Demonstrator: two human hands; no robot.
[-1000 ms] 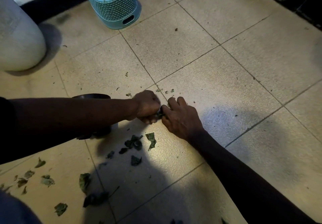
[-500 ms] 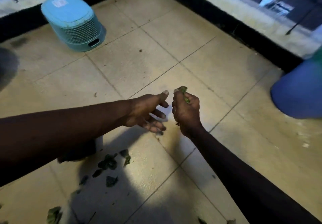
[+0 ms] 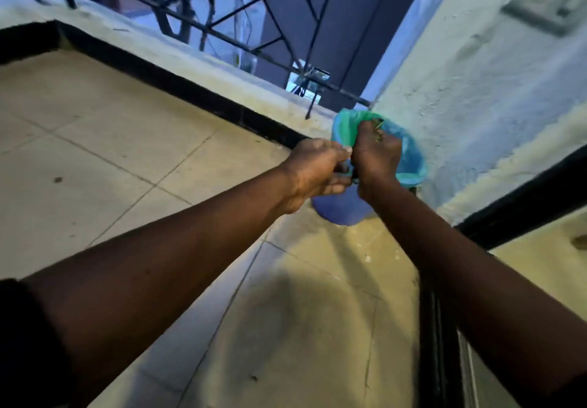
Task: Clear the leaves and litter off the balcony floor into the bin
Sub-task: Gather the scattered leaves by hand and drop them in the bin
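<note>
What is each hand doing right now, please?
Left hand: fingers curled; whether it grips anything cannot be told.
Right hand: closed on leaf scraps over the bin.

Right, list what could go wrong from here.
1. The right hand holds its leaves over the rim of the bin, not deep inside; bits could fall outside onto the floor.
2. The left hand crowds the same edge, and a knock might tip the bin.
3. The green liner looks bunched on one side, so leaves may slip between liner and bin.
</note>
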